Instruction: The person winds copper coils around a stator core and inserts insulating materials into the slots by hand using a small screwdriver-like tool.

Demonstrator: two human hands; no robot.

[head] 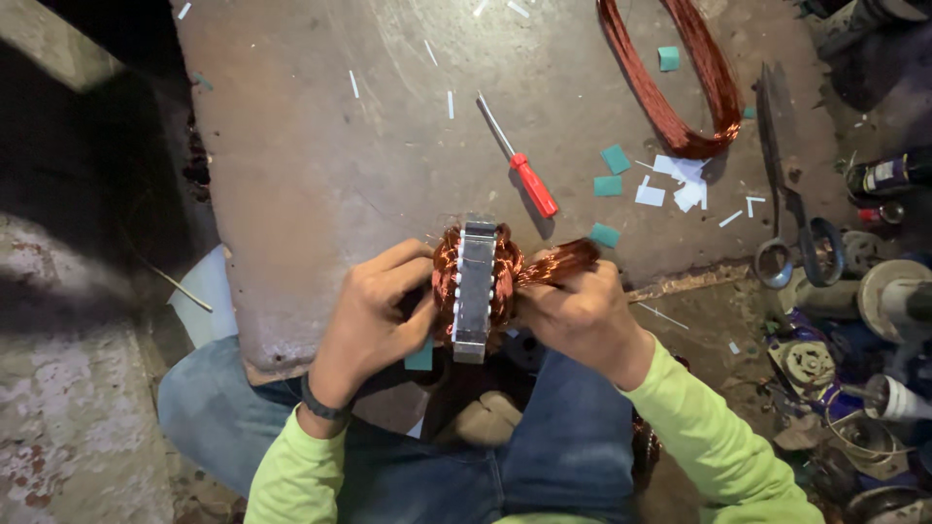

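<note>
Both hands, left hand (pixel 374 311) and right hand (pixel 573 306), gripping copper-wound stator (pixel 476 286); red screwdriver (pixel 532 182), scissors (pixel 791 218) beyond.

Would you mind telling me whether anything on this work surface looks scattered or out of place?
Yes: teal and white paper scraps lie strewn across the worn board, mostly beside the loose copper wire coil. A red-handled screwdriver lies askew among them. Both hands, left and right, grip the wound stator.

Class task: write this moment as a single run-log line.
left hand: grips motor stator | right hand: pinches copper wire bundle | nearby: red screwdriver, scissors, copper coil
</note>
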